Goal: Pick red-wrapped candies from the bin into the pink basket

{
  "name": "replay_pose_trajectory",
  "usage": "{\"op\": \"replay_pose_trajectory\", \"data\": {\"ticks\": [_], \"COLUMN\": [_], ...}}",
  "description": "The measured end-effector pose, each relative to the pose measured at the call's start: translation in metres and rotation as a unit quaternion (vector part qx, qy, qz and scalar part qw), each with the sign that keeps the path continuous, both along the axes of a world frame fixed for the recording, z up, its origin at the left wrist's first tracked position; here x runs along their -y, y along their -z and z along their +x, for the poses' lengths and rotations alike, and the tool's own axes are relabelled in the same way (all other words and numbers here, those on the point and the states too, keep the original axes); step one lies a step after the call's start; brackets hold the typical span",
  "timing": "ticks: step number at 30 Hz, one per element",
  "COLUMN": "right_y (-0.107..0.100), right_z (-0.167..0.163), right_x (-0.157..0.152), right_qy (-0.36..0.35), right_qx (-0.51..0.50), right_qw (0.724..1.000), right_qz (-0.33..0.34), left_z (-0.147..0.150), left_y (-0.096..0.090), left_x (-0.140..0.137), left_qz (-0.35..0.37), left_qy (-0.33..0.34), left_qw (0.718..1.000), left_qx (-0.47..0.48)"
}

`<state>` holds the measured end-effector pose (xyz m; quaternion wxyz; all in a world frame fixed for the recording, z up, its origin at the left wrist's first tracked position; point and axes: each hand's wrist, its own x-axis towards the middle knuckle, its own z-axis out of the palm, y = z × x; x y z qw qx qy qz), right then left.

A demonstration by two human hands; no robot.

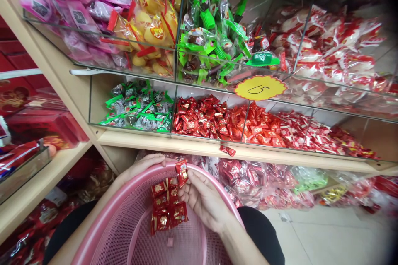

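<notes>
The basket [124, 211], pink and mesh-sided, stands between the person's knees, below the edge of the lower shelf [149, 142]. Its far rim lies near that edge, leaving a narrow gap.

The left hand [151, 162] lies along the far rim, left of its middle, with the fingers close together. Whether they grip the rim cannot be told.

The right hand [203, 196] reaches over the basket's right side. Its fingers are pinched narrow on a red candy [181, 173], held upright in front of the far rim. More red candies [169, 207] form a cluster below it, within the basket's outline and near its far wall; whether these hang from the hand or touch the mesh cannot be told. The basket's mesh floor is visible below the cluster and gives open room there.

One loose candy [228, 150] lies at the front edge of the lower shelf, outside the clear bin. Behind that bin's front panel are green candies [139, 109], red pieces, and red-and-white pieces. A yellow price tag [260, 87] marked 15 is fixed to the upper bin's front.

Bagged goods [270, 182] fill the space under the shelf. Open tiled floor [329, 236] extends right of the right knee [261, 234].
</notes>
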<state>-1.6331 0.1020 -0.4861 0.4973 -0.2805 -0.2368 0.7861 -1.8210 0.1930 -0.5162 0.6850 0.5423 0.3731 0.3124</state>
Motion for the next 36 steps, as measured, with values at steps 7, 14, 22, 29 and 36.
{"op": "replay_pose_trajectory", "data": {"ticks": [7,14,22,29,36], "right_y": [0.002,0.004,0.006,0.011,0.016], "right_z": [0.0,-0.002,-0.003,0.0,0.007], "right_x": [0.001,0.002,0.002,-0.004,-0.008], "right_qy": [-0.013,-0.013,-0.013,0.034,0.053], "right_qx": [0.045,0.063,0.07,0.134,0.118], "right_qw": [0.999,0.997,0.997,0.989,0.991], "right_qz": [0.022,0.043,0.034,0.044,0.019], "left_z": [-0.01,-0.015,-0.013,-0.009,-0.011], "left_y": [0.014,0.022,0.014,0.015,0.018], "left_x": [-0.015,-0.019,-0.016,-0.013,-0.015], "left_qz": [-0.014,0.027,-0.004,-0.008,-0.028], "left_qy": [0.051,0.067,0.081,0.06,0.075], "left_qw": [0.999,0.997,0.997,0.998,0.996], "left_qx": [0.003,-0.026,0.005,0.023,0.043]}}
